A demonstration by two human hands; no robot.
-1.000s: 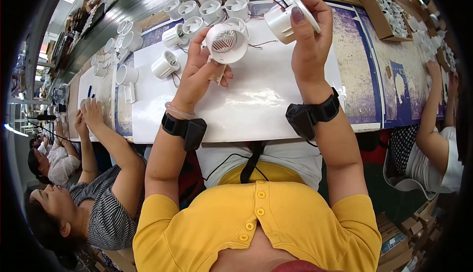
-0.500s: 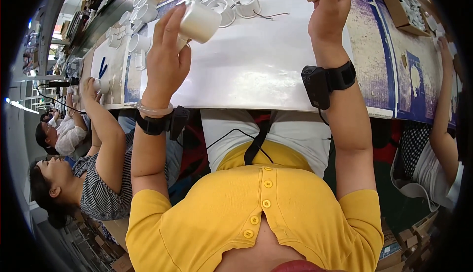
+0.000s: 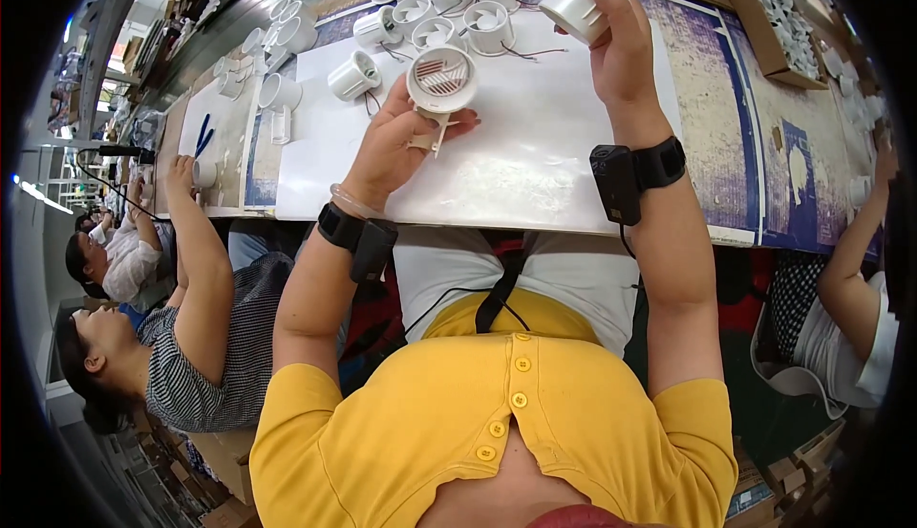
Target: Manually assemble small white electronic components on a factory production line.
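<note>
My left hand is closed on a white round grille housing with a slotted face and a flat bracket below, held above the white work surface. At the upper right, my right hand grips a white cylindrical fan housing by its side, tilted, with thin wires at its far end. Beyond my left hand, a white cylinder with a wire lies on its side. Several upright fan housings with blades and loose wires stand behind it.
The white sheet covers the table before me. At the far right stands a cardboard box of small white parts. More white cylinders and a blue tool are on the left. A co-worker sits at my left; another's arm is at right.
My left hand has moved right and lower, turning the grille face into view. My right hand has come slightly down and left, bringing its fan housing further into the picture.
</note>
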